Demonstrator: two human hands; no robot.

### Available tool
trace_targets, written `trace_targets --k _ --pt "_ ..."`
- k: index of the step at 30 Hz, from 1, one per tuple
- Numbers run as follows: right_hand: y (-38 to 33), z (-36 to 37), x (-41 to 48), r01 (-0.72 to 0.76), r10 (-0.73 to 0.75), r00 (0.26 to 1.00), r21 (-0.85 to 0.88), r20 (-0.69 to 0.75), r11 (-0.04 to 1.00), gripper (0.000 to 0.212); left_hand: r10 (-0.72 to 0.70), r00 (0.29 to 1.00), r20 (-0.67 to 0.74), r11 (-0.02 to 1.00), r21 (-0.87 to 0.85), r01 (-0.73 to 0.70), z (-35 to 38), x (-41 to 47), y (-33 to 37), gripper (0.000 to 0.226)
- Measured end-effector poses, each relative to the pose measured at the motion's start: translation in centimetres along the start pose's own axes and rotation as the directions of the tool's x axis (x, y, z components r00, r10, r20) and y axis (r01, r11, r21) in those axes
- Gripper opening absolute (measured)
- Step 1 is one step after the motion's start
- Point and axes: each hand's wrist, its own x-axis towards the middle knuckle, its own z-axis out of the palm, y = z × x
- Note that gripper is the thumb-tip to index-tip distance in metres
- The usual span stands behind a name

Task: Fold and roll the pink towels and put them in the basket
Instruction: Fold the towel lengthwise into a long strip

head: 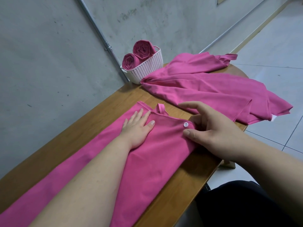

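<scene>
A pink towel (157, 161) lies folded into a long strip along the wooden table (68, 141). My left hand (137, 126) presses flat on its far end, fingers straight. My right hand (211, 126) pinches the towel's right corner beside a white snap button (185, 124). A small pink loop (161, 108) sticks out at the far edge. A white woven basket (147, 68) stands at the table's far end against the wall, with two rolled pink towels (142, 50) in it. Another pink towel (213, 86) lies loose and crumpled to the right of the basket.
A grey concrete wall runs along the table's left side, with a metal conduit (101, 38) on it. White tiled floor (270, 46) lies to the right. My dark-clothed lap (246, 205) is at the table's near right edge.
</scene>
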Motion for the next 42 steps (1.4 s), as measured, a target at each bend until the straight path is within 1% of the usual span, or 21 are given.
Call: trace_targets --k 2,4,6,7,9,13,15,18,19,21,23,24,26,28,30,31,33,35,38,40,42 --pt "-0.4 0.1 0.2 -0.131 0.121 0.991 -0.217 -0.057 0.967 0.049 0.000 1.000 0.006 1.000 0.007 0.000 0.0 0.2 -0.1 0.059" --pt "-1.0 0.5 0.5 -0.253 0.201 0.967 -0.472 -0.158 0.845 0.032 -0.007 1.000 0.022 1.000 0.015 0.007 0.0 0.5 0.0 0.060" --pt "-1.7 1.1 0.5 -0.250 0.154 0.967 -0.657 -0.202 0.711 0.022 -0.018 0.999 0.027 1.000 0.024 0.017 0.0 0.8 0.2 0.061" --pt "-1.9 1.3 0.4 -0.221 0.126 0.975 -0.721 -0.184 0.657 0.021 -0.020 1.000 0.021 0.999 0.028 0.020 0.0 0.9 0.2 0.061" --pt "-1.6 1.3 -0.1 -0.191 0.133 0.981 -0.799 -0.139 0.570 0.026 -0.021 1.000 0.001 0.999 0.029 0.021 0.1 1.2 0.3 0.061" --pt "-0.7 0.9 -1.2 -0.217 0.159 0.974 -0.856 -0.160 0.470 0.032 -0.007 0.998 -0.057 1.000 0.005 0.007 0.4 1.1 0.2 0.060" --pt "-0.6 0.7 -1.3 -0.236 0.176 0.969 -0.861 -0.173 0.451 0.034 -0.009 0.986 -0.168 0.999 -0.051 0.001 0.4 0.6 0.6 0.058" --pt "-0.9 0.4 -1.4 -0.206 0.158 0.976 -0.886 -0.153 0.415 0.040 -0.001 0.913 -0.407 0.999 -0.037 -0.015 -0.2 -2.1 2.0 0.044" --pt "-1.2 0.4 -1.4 -0.181 0.122 0.982 -0.898 -0.143 0.401 0.045 0.021 0.908 -0.419 0.999 -0.032 -0.038 -0.3 -3.5 2.6 0.040" --pt "-1.8 0.9 -0.9 -0.127 0.056 0.992 -0.901 -0.114 0.415 0.055 0.071 0.946 -0.315 0.997 -0.017 -0.080 0.2 -6.5 3.6 0.039" --pt "-2.2 2.3 0.4 -0.021 -0.010 1.000 -0.891 -0.029 0.453 0.054 0.089 0.986 -0.142 0.994 0.068 -0.080 1.1 -9.1 4.0 0.056" --pt "-2.1 3.2 1.3 0.064 -0.038 0.998 -0.886 0.052 0.460 0.055 0.085 0.993 -0.087 0.994 0.081 -0.078 1.7 -9.9 3.9 0.064" --pt "-1.2 4.7 2.7 0.238 -0.034 0.968 -0.861 0.250 0.449 0.053 0.074 0.996 -0.048 0.995 0.063 -0.071 2.1 -10.7 4.0 0.075" --pt "0.0 5.2 3.1 0.311 0.055 0.929 -0.850 0.367 0.426 0.048 0.051 0.995 -0.091 0.996 0.081 -0.044 2.2 -10.9 4.2 0.083" --pt "0.8 4.7 2.7 0.288 0.183 0.909 -0.881 0.375 0.375 0.058 0.027 0.987 -0.159 0.983 0.183 0.003 2.5 -11.6 4.4 0.083" --pt "0.8 4.3 2.5 0.275 0.239 0.898 -0.895 0.370 0.353 0.065 0.032 0.986 -0.161 0.979 0.203 0.001 2.8 -12.0 4.4 0.082" --pt "0.4 3.8 2.2 0.237 0.325 0.880 -0.913 0.347 0.332 0.074 0.053 0.995 -0.081 0.988 0.152 -0.040 3.4 -13.0 4.3 0.085" --pt "0.0 3.4 2.0 0.198 0.367 0.876 -0.926 0.314 0.320 0.079 0.061 0.998 -0.012 0.990 0.126 -0.059 3.6 -13.6 4.0 0.097" --pt "-0.5 3.2 1.8 0.174 0.426 0.857 -0.941 0.290 0.290 0.082 0.062 0.998 0.014 0.988 0.140 -0.063 3.7 -13.6 3.9 0.114" --pt "-1.0 3.7 2.4 0.171 0.422 0.866 -0.953 0.267 0.251 0.082 0.060 0.998 0.017 0.988 0.139 -0.062 3.7 -13.5 4.1 0.121" --pt "-1.2 4.9 3.5 0.187 0.302 0.917 -0.949 0.262 0.255 0.079 0.056 0.998 0.016 0.990 0.126 -0.058 3.7 -13.3 4.1 0.126"
